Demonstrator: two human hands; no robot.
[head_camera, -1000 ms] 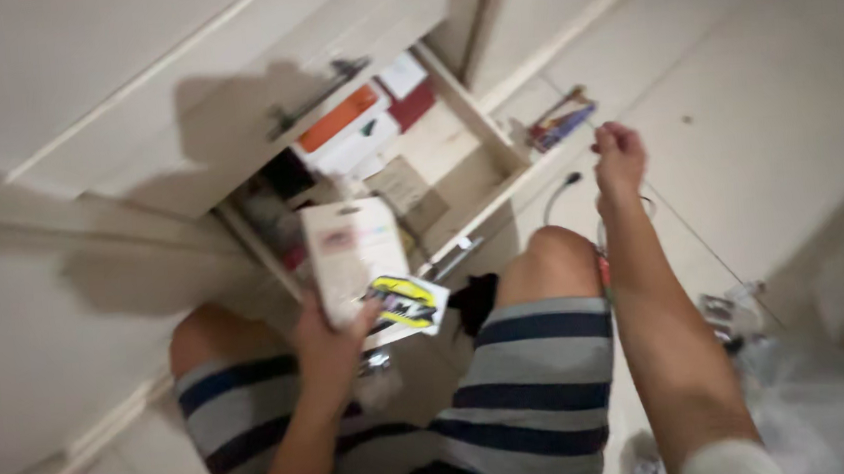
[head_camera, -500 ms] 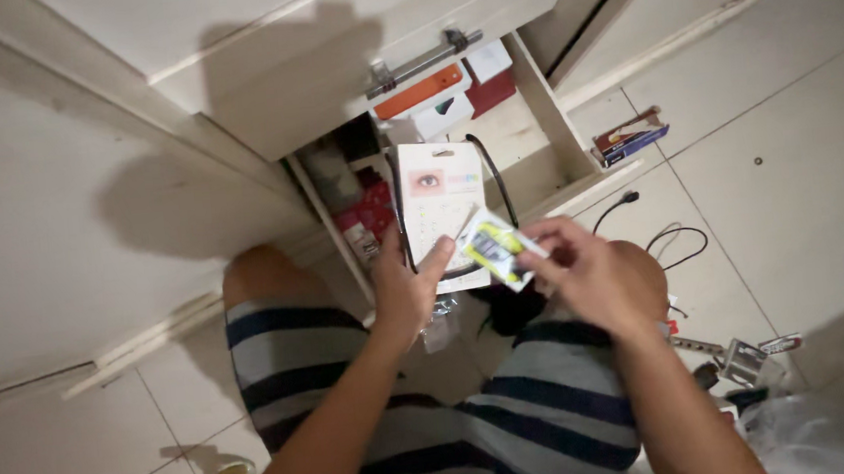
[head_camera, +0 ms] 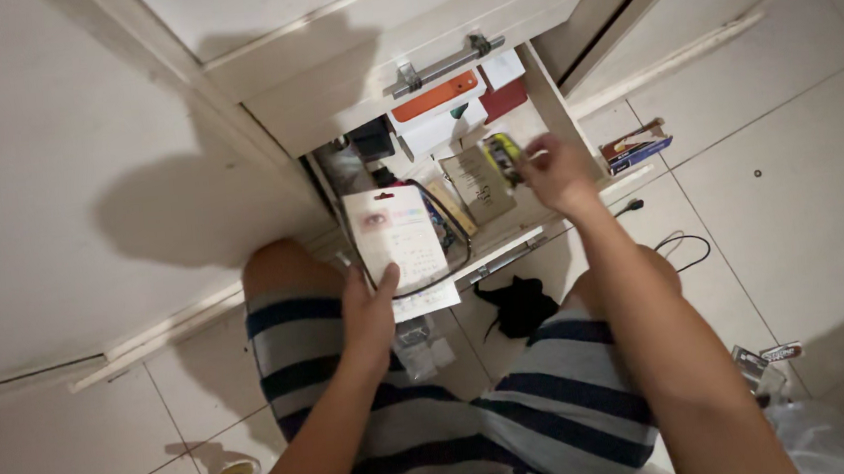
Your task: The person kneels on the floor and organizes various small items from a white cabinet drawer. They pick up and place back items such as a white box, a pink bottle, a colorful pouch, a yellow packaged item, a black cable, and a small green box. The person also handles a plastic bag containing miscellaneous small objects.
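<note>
My left hand (head_camera: pixel 368 316) holds a white flat package (head_camera: pixel 397 244) with a picture of an eye, together with a thin black cord loop (head_camera: pixel 454 255), above my knees. My right hand (head_camera: pixel 555 168) reaches into the open lower drawer (head_camera: pixel 557 106) and pinches a small yellow-and-black packet (head_camera: pixel 504 153) over the drawer's contents. Inside the drawer lie an orange-and-white box (head_camera: pixel 437 105), a dark red box (head_camera: pixel 505 98), a brown card (head_camera: pixel 478 184) and other small items.
A second drawer with a metal handle (head_camera: pixel 446 65) sits above. On the tiled floor: a small blue-and-brown box (head_camera: pixel 636 145), a black cable (head_camera: pixel 679 247), a black cloth (head_camera: pixel 520 305), clear wrappers (head_camera: pixel 419 348), small items and a plastic bag (head_camera: pixel 819 436) at the lower right.
My right hand took the yellow-and-black packet from in front of the white package and carried it up into the open drawer. My left hand with the package lowered slightly leftward.
</note>
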